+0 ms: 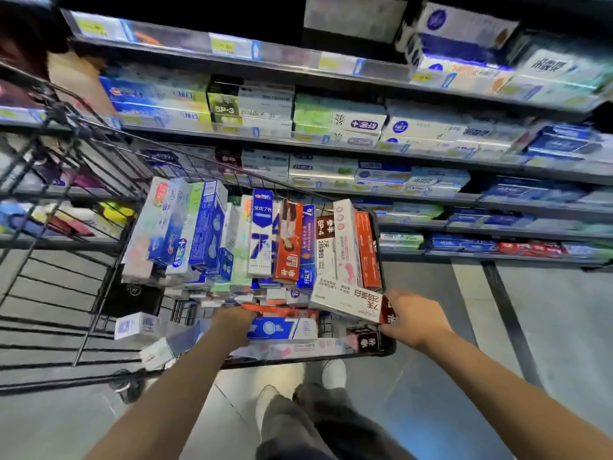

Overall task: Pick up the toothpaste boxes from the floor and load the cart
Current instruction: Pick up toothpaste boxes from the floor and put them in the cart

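Note:
A black wire cart (99, 227) stands in front of me, its small basket packed with several upright toothpaste boxes (262, 234). My right hand (414, 318) grips one end of a white and dark red toothpaste box (348, 302), held flat over the basket's near right corner. My left hand (234, 323) reaches into the near side of the basket and is closed on a blue and white toothpaste box (282, 328) lying flat there, under an orange box. More boxes lie loose at the basket's near edge (136, 327).
Store shelves (365, 144) full of toothpaste boxes run behind and to the right of the cart. Grey floor (547, 310) with a dark strip lies to the right. My feet in white shoes (333, 373) stand just below the basket.

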The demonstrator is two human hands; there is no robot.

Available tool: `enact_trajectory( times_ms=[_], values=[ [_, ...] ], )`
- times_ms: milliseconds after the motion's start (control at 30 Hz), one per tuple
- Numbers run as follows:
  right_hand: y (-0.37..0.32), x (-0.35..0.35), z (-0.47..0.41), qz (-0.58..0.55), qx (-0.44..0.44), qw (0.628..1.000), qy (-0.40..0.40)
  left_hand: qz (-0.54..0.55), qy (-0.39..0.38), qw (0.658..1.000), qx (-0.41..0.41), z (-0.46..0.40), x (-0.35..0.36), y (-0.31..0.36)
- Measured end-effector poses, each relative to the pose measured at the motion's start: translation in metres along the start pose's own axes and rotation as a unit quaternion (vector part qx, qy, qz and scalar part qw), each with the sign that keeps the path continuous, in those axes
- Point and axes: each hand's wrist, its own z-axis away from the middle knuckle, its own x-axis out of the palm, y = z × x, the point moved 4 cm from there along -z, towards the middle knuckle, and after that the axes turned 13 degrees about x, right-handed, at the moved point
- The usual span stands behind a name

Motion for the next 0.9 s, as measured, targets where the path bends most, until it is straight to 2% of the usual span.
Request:
enact_trajectory(
  times_ms=[167,400,633,900],
  values=[
    [-0.037,0.009,-0.009,0.015,-0.049,0.999,-0.004,0.059,0.027,0.998,0.002,0.016,0.008,-0.02],
    [-0.109,0.022,-0.023,0.046,-0.153,0.987,0.001,0.208,0.125,0.958,-0.154,0.11,0.001,-0.071],
    [-0.172,0.056,-0.038,0.069,-0.208,0.976,0.007,0.195,0.182,0.937,-0.226,0.198,0.013,-0.084],
    [-0.173,0.065,-0.042,0.009,-0.207,0.978,0.034,0.171,0.205,0.937,-0.225,0.215,0.0,-0.079]
  ],
)
